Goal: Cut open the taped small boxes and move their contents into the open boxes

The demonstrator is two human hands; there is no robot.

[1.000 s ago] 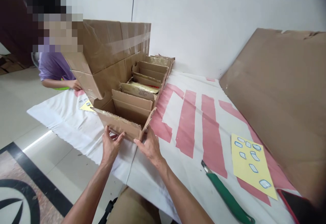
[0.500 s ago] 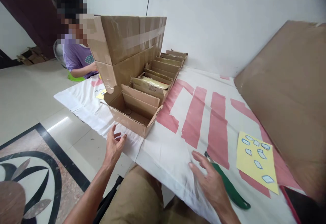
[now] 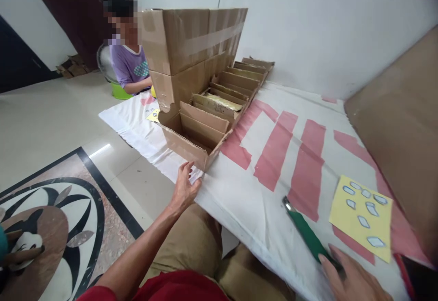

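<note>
My left hand (image 3: 186,186), open with bent fingers, is by the near corner of an open cardboard box (image 3: 186,148); I cannot tell if its fingertips touch the cardboard. On the right, my right hand (image 3: 345,271) has thumb and fingers on both sides of the handle end of a green-handled tool (image 3: 306,232), which lies on the white cloth (image 3: 239,200). The tool's short metal tip points away from me, and its exact kind is unclear. Close to that hand lies a yellow card (image 3: 362,216) bearing several blue-outlined pale shapes.
Taped cardboard boxes (image 3: 186,41) are stacked behind a row of open cartons (image 3: 236,84). A person in purple (image 3: 125,66) sits beyond. Red tape strips (image 3: 277,150) mark the cloth. A large cardboard panel (image 3: 400,109) stands right, and a dark red-edged object (image 3: 414,271) lies lower right.
My right hand has moved back and right, from beside the tool's tip to its handle end. My left hand is nearer the box's corner. The view has shifted left.
</note>
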